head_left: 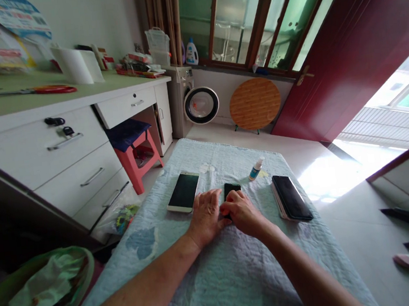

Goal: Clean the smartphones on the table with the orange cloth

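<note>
A small black phone [232, 187] lies on the cloth-covered table, mostly hidden beneath my hands. My left hand [207, 217] rests flat along its left side, fingers stretched forward and the thumb at its near end. Over the phone, my right hand [243, 211] is closed with bent fingers pressed down; whatever they pinch, if anything, is hidden. To the left of my hands lies a white-framed phone [184, 192] with a dark screen. A small spray bottle [256, 169] with a blue label stands beyond my right hand. Farther right, a black phone [291, 198] lies on top of a pale flat item.
The table wears a light blue quilted cloth [261, 273]. A white desk [75, 147] with drawers and a red stool [137, 155] stand left; a lined waste bin [88, 267] is near left. Behind are a washing machine with its door open [201, 105] and a round wooden board [255, 103].
</note>
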A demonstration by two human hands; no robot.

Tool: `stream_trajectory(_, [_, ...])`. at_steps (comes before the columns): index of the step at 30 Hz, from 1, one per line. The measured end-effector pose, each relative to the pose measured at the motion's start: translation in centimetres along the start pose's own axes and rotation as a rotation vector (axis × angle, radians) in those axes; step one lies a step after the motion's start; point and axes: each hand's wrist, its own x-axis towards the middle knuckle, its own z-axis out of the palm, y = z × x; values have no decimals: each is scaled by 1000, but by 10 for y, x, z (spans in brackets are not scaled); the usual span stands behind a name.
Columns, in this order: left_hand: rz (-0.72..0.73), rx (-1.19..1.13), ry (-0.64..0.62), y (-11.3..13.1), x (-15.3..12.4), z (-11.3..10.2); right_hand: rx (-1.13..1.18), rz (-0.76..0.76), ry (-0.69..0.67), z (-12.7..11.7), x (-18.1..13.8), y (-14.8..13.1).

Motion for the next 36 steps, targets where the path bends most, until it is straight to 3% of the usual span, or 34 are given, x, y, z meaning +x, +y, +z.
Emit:
stream_trajectory(9, [61, -87, -154, -3, 1, 0, 107, -38, 12, -2, -12, -3])
stream_trajectory(17, [86, -132, -63, -11, -2, 9, 140, 4, 152, 3, 3, 26])
stream_trajectory(24, [35, -150, 19, -6, -2, 5, 109, 52, 203, 2, 9, 28])
stream_trajectory(29, [118, -45, -149, 4, 4, -7, 37, 95, 158, -2, 19, 31])
stream_trajectory(36, [188, -43, -170, 2, 5, -8, -54, 171, 167, 1, 53, 57])
